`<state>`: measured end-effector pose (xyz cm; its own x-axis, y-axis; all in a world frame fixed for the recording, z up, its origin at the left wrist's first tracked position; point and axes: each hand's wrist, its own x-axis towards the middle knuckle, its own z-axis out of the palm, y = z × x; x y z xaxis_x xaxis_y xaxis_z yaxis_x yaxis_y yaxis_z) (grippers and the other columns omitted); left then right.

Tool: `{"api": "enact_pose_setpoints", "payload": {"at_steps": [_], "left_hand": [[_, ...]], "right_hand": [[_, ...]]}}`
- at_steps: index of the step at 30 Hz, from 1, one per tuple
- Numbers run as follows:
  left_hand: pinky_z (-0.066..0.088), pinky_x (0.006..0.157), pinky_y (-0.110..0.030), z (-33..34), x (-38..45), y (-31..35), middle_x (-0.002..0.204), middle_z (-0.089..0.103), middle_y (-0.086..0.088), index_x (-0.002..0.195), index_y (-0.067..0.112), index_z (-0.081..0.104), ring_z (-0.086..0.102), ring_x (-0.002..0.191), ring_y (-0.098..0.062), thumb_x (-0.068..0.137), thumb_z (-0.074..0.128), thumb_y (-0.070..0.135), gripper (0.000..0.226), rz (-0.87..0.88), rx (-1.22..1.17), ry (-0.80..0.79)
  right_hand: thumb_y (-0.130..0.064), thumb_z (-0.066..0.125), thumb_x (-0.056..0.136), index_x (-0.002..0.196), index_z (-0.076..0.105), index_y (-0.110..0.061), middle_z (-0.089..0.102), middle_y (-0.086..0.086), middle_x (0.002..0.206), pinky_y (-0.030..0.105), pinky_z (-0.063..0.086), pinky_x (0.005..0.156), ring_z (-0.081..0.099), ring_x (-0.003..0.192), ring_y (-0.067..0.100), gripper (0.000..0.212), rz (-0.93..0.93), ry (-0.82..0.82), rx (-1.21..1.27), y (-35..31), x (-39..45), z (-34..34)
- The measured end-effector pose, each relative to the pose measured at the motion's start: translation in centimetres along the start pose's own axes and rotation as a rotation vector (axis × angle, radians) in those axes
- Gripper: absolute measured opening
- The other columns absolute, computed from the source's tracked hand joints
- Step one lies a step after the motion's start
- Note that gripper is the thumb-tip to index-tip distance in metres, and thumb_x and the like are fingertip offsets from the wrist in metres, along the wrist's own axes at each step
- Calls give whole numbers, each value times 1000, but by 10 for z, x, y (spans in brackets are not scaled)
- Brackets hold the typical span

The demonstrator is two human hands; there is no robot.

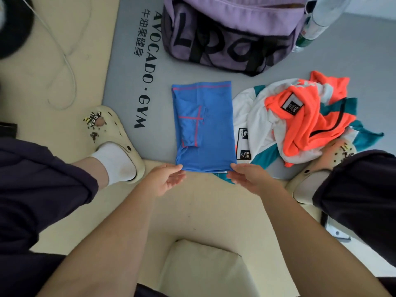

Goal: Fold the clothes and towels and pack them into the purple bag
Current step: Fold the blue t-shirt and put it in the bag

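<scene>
A blue shirt with red stitching (211, 123) lies folded into a narrow rectangle on the grey gym mat (126, 82). My left hand (166, 180) is at its near left corner and my right hand (246, 177) at its near right corner, fingertips touching the near edge; whether they pinch the cloth I cannot tell. The purple bag (231, 33) stands behind the shirt, its top open. A heap of unfolded clothes lies right of the shirt: an orange garment (310, 123) on top of a white and teal one (255, 118).
My feet in cream clogs stand on either side, the left clog (115, 133) and the right clog (317, 174). A clear plastic bottle (317, 24) leans at the bag's right. A white cable (62, 61) loops over the beige floor at left.
</scene>
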<state>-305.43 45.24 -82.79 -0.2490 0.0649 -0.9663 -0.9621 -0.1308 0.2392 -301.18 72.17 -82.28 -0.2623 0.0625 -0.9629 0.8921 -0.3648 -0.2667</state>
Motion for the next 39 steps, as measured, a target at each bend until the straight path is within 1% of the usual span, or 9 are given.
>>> {"api": "enact_pose_setpoints", "payload": {"at_steps": [4, 10, 13, 21, 25, 28, 30, 33, 39], "left_hand": [[54, 50, -18, 10, -12, 26, 67, 73, -6, 89, 9, 57, 71, 58, -12, 92, 62, 2, 9, 68, -182, -47], [56, 58, -18, 35, -4, 103, 88, 77, -3, 103, 14, 65, 75, 76, -15, 92, 65, 11, 11, 327, -84, -92], [57, 64, -20, 43, 9, 140, 92, 77, -2, 106, 11, 66, 75, 84, -16, 88, 70, 9, 18, 407, 5, -105], [39, 36, -16, 53, 73, 200, 63, 65, -4, 77, 19, 60, 53, 35, -6, 89, 71, 18, 16, 543, 483, 287], [43, 45, -22, 60, 99, 208, 58, 63, 1, 74, 28, 63, 53, 42, -10, 86, 74, 24, 17, 626, 482, 353], [48, 56, -17, 65, 111, 205, 68, 66, 6, 89, 23, 73, 56, 51, 0, 83, 77, 26, 8, 764, 449, 389], [50, 65, -15, 65, 113, 202, 84, 66, 6, 110, 24, 70, 60, 67, 1, 82, 77, 32, 30, 809, 487, 400], [43, 65, -17, 61, 105, 192, 85, 56, 11, 121, 29, 58, 55, 75, -3, 77, 76, 47, 50, 822, 538, 497], [44, 62, -18, 51, 81, 138, 80, 66, 6, 83, 22, 66, 61, 71, -4, 74, 77, 51, 33, 784, 593, 409]], "right_hand": [[-10, 66, 91, 109, 61, 3, 76, 12, 82, 21, 56, 59, 75, 76, 17, 24, -79, -93, 93, -26, -3, -5], [-12, 64, 92, 98, 62, -9, 76, 9, 86, 23, 57, 63, 75, 80, 19, 7, -339, -131, 173, -106, 6, 16], [-11, 69, 88, 101, 62, -9, 76, 6, 94, 23, 57, 68, 74, 88, 20, 15, -413, -163, 99, -143, 15, 32], [-17, 69, 88, 90, 55, -18, 72, 1, 67, 19, 44, 44, 66, 47, 14, 14, -470, 158, -284, -200, 70, 68], [-15, 65, 90, 84, 51, -18, 69, 1, 63, 18, 40, 39, 62, 40, 13, 16, -453, 205, -310, -209, 95, 74], [-15, 62, 90, 83, 51, -17, 68, -2, 56, 18, 39, 37, 62, 39, 14, 14, -467, 251, -312, -209, 108, 71], [-15, 61, 90, 81, 49, -17, 67, -2, 52, 17, 40, 36, 62, 38, 16, 16, -477, 270, -299, -208, 113, 69], [-14, 58, 92, 80, 45, -17, 67, 2, 57, 21, 43, 39, 61, 39, 18, 18, -488, 271, -243, -205, 117, 69], [-10, 52, 93, 80, 44, -17, 64, 8, 60, 24, 45, 40, 58, 37, 17, 18, -507, 303, -239, -203, 118, 71]]}}
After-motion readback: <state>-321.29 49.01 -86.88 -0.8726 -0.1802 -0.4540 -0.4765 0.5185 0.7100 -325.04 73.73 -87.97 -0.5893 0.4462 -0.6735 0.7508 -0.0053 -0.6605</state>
